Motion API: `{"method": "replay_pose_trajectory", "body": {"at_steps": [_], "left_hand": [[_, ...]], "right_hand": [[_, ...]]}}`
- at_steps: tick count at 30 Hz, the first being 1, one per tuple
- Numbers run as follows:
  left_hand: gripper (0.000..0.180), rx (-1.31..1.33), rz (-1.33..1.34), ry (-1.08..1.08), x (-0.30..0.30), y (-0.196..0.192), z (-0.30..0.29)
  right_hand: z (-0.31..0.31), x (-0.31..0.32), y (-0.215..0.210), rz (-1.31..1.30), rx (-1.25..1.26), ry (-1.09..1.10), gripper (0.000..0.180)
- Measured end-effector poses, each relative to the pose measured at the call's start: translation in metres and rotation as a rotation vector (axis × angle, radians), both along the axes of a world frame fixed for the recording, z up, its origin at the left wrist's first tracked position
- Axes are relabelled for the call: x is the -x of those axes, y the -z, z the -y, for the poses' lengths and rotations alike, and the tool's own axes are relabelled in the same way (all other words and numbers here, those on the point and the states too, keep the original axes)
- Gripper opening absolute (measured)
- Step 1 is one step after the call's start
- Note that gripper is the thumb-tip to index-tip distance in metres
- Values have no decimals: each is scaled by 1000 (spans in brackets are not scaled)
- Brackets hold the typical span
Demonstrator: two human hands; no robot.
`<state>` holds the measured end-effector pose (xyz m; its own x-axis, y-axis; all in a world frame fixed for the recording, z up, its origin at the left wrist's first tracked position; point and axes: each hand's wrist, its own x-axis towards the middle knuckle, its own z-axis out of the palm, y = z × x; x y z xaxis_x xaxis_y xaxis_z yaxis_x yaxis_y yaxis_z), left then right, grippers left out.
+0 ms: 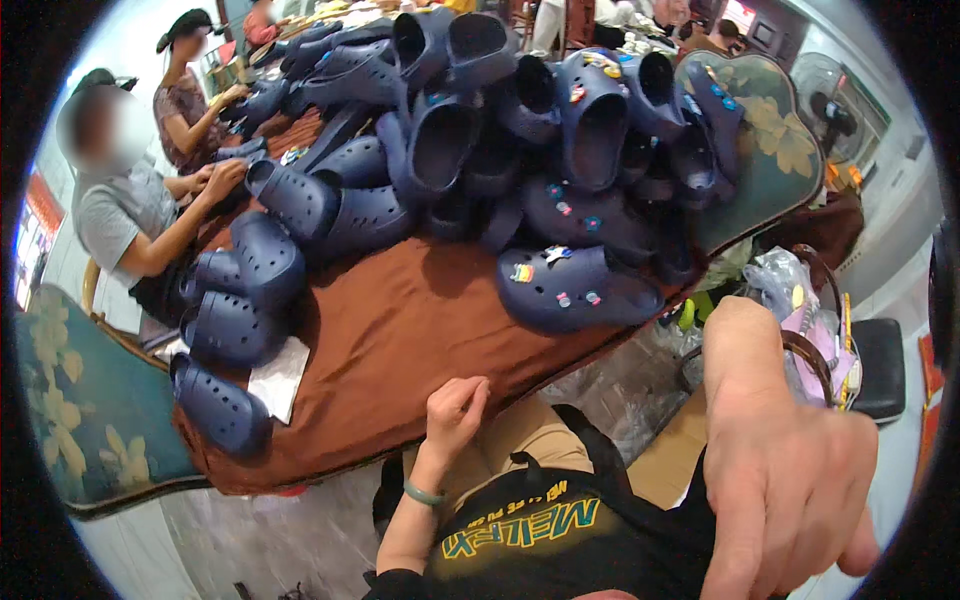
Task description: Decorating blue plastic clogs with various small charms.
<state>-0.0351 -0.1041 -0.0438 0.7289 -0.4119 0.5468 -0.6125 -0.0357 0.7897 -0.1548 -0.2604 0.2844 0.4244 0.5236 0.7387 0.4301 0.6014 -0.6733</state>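
Observation:
My left hand [455, 412], with a green bangle on its wrist, rests curled at the table's near edge, nothing showing in its closed fingers. Large and close on the right, my right hand [790, 490] is raised with its back showing; the fingers stretch downward, and some tips are cut off by the picture's lower edge. It touches no shoe. Nearest to my left hand on the table is a navy clog [575, 290] with colourful charms. Behind it rises a big heap of navy clogs [440, 140], some with charms, others plain.
A brown cloth [370, 330] covers the table. Plain clogs [220, 405] line its left side by a white paper [280, 380]. Two people sit at the left. Flowered chair backs [750, 140] flank the table. At right are a plastic-filled basket [800, 320], a fan [830, 105] and a black stool [880, 370].

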Motion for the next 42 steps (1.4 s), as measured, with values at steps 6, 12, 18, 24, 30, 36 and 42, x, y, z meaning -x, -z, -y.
{"method": "replay_pose_trajectory", "body": {"at_steps": [6, 12, 18, 24, 30, 36, 42], "left_hand": [[6, 55, 94, 3, -12, 12, 3], [4, 103, 68, 2, -7, 17, -8], [6, 97, 129, 38, -3, 20, -6], [4, 76, 62, 33, -1, 21, -15], [11, 43, -150, 209, -14, 13, -13], [10, -50, -121, 171, -21, 12, -6], [15, -130, -662, 271, -71, -78, -2]], "right_hand": [[-2, -64, 43, 221, -50, -94, 51], [-12, -113, 176, 341, 269, 837, 30], [-18, -159, 320, -421, 597, 1150, 46], [-31, -163, 342, -414, 504, 1160, 47], [-28, -165, 328, -61, 651, 1243, 38], [-21, -165, 330, -37, 655, 1271, 32], [-15, -161, 347, 34, 516, 1319, 28]]}}
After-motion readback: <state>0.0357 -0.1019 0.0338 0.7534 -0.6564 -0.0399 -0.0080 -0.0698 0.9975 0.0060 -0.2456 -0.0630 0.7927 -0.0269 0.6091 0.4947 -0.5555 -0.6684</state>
